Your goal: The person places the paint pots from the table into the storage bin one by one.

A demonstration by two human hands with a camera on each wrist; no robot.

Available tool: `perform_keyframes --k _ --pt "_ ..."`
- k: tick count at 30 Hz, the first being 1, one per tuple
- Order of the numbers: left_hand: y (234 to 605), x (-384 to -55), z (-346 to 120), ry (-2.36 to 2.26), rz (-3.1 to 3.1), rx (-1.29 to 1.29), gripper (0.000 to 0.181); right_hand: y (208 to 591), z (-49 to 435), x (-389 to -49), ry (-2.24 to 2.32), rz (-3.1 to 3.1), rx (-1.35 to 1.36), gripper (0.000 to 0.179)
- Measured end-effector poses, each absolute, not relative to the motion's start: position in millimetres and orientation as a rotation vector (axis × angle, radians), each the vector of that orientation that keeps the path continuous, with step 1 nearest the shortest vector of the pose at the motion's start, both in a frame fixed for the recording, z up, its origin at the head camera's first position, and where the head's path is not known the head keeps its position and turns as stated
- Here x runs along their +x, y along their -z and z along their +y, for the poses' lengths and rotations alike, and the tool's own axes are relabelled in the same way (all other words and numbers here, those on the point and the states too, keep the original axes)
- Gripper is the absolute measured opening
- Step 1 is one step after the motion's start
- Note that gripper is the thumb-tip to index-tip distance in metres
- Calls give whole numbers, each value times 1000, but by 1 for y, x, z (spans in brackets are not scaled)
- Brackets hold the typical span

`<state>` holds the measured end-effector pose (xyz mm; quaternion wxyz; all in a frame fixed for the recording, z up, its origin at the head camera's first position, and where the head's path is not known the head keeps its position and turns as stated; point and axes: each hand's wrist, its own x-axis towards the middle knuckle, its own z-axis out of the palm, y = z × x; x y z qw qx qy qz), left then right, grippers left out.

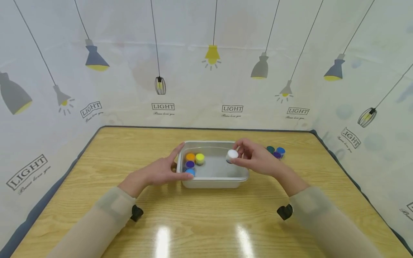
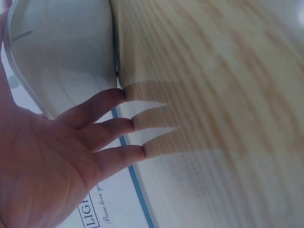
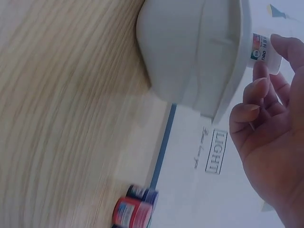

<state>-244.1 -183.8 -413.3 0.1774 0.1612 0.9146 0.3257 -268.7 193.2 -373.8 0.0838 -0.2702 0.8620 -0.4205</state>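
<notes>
At the right end of a pale rectangular plastic tray [image 1: 212, 184], the right hand [image 1: 257, 158] pinches a small white plastic jar [image 1: 232, 156], apparently mid-placement; lowering and release seem needed next. The left hand [image 1: 162, 170], fingers extended, touches the tray.

A screened-off tabletop booth, it seems; the kind of building around it cannot be told. A wood-grain table [image 1: 206, 211] is walled in on its left, far and right sides by pale, creased sheets [image 1: 190, 28] printed with hanging lamps [image 1: 212, 53] and LIGHT signs [image 1: 162, 106]. A dark band [image 1: 209, 127] borders those three sides; glare [image 1: 162, 240] at the near side looks like reflected lights.
</notes>
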Motion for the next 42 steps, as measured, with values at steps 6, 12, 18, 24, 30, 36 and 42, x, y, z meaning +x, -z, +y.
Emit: perform_keyframes --k 6,12,18,24,30,36,42 --pt "413 -244 -182 -904 2597 451 128 374 164 -274 1167 2591 -887 32" --pt "413 -244 -182 -911 2597 444 127 378 140 -281 1088 2594 -939 32" --pt "415 -244 -183 -923 2599 449 127 391 121 -291 1070 2548 -897 34" --pt "416 -245 -184 -938 2592 455 127 399 109 -298 1040 2515 -812 32" --pt "415 -245 -181 -935 2594 461 127 407 106 -299 981 2532 -781 30" --pt "414 -243 -182 -937 2590 466 126 408 103 -297 903 2511 -859 28" --pt "415 -244 -183 -934 2588 463 126 411 103 -298 870 2514 -881 29"
